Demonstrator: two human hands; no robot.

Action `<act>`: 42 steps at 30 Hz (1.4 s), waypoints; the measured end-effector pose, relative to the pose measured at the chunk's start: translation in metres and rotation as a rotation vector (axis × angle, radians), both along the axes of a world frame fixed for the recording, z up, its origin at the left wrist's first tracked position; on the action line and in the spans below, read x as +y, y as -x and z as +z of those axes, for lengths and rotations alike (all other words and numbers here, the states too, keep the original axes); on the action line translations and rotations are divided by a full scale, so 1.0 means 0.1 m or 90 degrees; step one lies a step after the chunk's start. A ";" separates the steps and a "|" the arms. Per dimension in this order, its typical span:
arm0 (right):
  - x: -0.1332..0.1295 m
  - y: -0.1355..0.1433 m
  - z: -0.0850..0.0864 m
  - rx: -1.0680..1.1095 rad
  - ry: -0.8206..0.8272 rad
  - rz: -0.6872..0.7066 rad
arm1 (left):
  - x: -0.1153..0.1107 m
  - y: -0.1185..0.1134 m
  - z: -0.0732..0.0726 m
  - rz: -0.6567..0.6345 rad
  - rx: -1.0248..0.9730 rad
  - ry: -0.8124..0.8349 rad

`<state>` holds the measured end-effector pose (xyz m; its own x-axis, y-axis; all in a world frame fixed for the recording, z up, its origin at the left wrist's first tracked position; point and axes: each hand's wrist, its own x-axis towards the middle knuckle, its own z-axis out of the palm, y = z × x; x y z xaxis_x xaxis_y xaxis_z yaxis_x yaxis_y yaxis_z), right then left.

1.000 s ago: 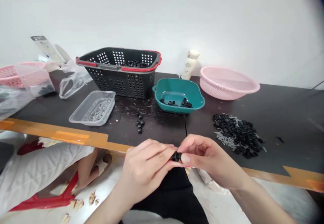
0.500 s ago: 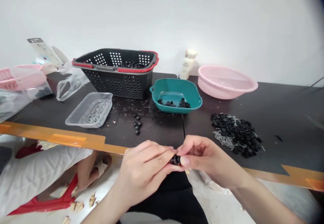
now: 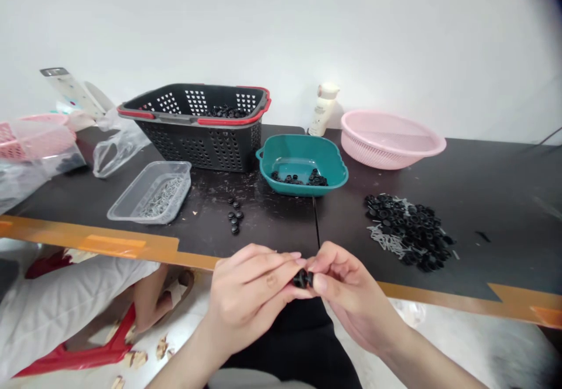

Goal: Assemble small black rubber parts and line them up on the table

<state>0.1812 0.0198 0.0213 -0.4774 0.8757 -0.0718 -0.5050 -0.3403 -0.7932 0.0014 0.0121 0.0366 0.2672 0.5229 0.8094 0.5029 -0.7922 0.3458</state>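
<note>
Gripping and half-covering small black parts (image 3: pixel 302 279), left hand (image 3: pixel 248 292) and right hand (image 3: pixel 353 295); teal basin (image 3: pixel 325 152) and clear tray (image 3: pixel 130 197) beyond.

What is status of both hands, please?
Both hands, left and right, pinching small black parts at table edge. Pile beyond right hand. Nothing seen blocking.

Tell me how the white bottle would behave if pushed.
The white bottle would probably tip rather than slide, being tall and narrow. Its rounded side suggests it might roll once down. Its opaque wall hides the contents, so its weight is hard to judge.
</note>
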 end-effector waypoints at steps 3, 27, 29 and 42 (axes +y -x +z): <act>0.02 -0.03 0.03 -0.032 -0.006 0.014 | 0.00 0.01 -0.01 0.007 0.007 -0.001; 0.14 -0.17 0.08 -0.108 -0.051 0.082 | -0.01 0.01 0.10 -0.021 0.050 0.025; 0.13 -0.16 0.06 -0.099 -0.050 0.076 | -0.01 0.01 0.09 -0.027 0.046 0.027; 0.06 -0.20 -0.10 -0.096 -0.044 0.109 | -0.05 0.01 -0.06 -0.081 0.034 0.071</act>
